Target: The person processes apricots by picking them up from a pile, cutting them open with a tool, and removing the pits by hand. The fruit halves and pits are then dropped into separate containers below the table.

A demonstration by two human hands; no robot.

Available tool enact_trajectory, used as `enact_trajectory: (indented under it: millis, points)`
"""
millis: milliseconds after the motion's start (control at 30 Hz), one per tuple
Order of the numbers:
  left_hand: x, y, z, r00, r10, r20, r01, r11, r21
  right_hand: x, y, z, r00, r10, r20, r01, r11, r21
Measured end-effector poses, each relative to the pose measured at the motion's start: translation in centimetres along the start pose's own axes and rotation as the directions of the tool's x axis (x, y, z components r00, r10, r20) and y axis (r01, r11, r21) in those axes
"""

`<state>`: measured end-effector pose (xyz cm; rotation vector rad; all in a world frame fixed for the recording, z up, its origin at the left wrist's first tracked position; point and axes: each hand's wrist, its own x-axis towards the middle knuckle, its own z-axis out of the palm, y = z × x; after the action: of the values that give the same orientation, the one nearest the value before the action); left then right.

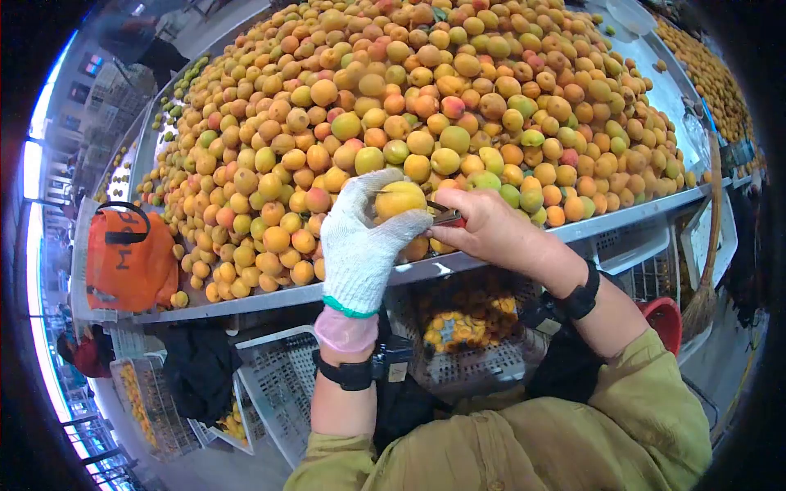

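My left hand (364,233), in a white knitted glove with a green cuff, is closed around a yellow apricot (399,200) just above the near edge of the fruit pile. My bare right hand (483,222) grips a small metal tool with a red handle (449,218); the tool's curved end touches the apricot's right side. Behind both hands a large heap of orange, yellow and greenish apricots (426,98) covers a metal table (299,299).
An orange bag (131,260) stands at the table's left end. Below the front edge a crate (483,364) holds cut apricots. White crates (282,385) are at lower left, a red bucket (663,321) and a broom (702,307) at right.
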<state>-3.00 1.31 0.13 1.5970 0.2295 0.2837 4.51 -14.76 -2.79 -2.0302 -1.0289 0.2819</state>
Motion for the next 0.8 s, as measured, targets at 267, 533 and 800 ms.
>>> enact_trajectory:
  millis: [267, 533, 800]
  points:
    - [0.1, -2.3, 1.3, 0.998, -0.06, 0.025, 0.062, 0.791, -0.609, 0.1, 0.1, 1.7, 0.992, 0.06, -0.113, -0.035, 0.977, 0.211]
    - [0.1, -0.2, -1.0, 0.994, 0.098, -0.045, -0.078, 0.944, 0.32, 0.0, -0.2, -0.3, 1.0, 0.018, -0.011, -0.019, 0.998, -0.067]
    - [0.7, -1.1, -1.5, 0.993, 0.035, -0.111, -0.048, 0.992, -0.118, -0.2, -0.2, -4.5, 0.894, 0.198, -0.402, -0.125, 0.972, 0.201]
